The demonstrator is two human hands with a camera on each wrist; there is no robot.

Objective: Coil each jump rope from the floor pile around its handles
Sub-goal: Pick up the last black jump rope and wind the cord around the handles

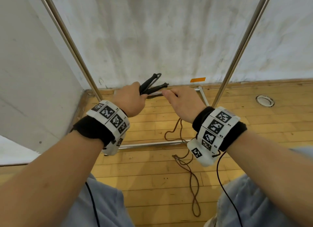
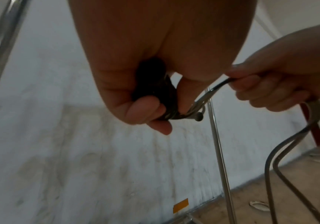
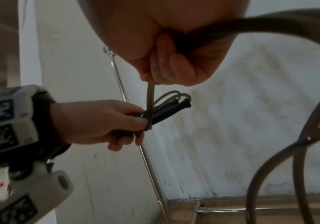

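My left hand grips two black jump-rope handles held together, their tips pointing up and right toward the wall. In the right wrist view the same handles stick out of the left hand with cord looped around them. My right hand pinches the brown cord just right of the handles. In the left wrist view that cord runs taut from the handles to the right hand. The slack rope trails down in loops onto the wooden floor.
A metal rack frame stands around me: slanted poles at left and right, and a low bar across the floor. White wall ahead with an orange tape strip. A round floor fitting lies at right.
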